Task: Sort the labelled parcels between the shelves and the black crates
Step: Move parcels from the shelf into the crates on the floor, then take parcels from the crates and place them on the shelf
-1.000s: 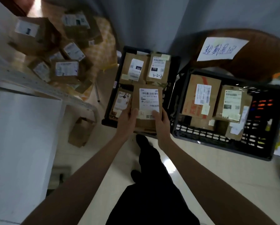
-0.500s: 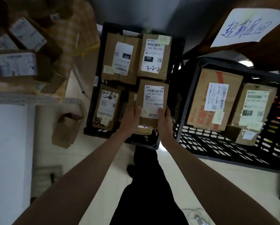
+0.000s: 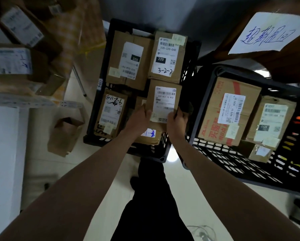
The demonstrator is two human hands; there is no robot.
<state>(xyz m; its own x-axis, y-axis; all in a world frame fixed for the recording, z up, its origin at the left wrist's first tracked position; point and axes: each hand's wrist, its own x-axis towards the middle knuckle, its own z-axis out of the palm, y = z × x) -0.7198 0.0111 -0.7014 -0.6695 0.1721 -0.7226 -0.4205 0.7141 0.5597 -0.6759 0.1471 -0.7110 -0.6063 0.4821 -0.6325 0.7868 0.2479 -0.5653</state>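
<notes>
Both hands hold one parcel (image 3: 164, 101) over the near right corner of the left crate (image 3: 100, 94), so the step in hand looks like setting it down or lifting it out; which, I cannot tell. The left hand (image 3: 139, 119) grips the parcel's near left edge, fingers curled under and thumb on the label; the right hand (image 3: 176, 121) grips its near right corner the same way. The parcel sits just nearer than the box marked 220 (image 3: 166, 56), touching or nearly touching it, and over a lower box (image 3: 148, 136) with blue writing. If it is going in, the next move calls for lowering it flat into that gap without tipping it against the crate wall. The parcel is plain brown cardboard, rectangular, with a smooth white printed label and strips of tape. The crate is hard black plastic with a slotted lattice wall, as is the right crate (image 3: 232, 164) beside it, which holds larger cardboard boxes.
</notes>
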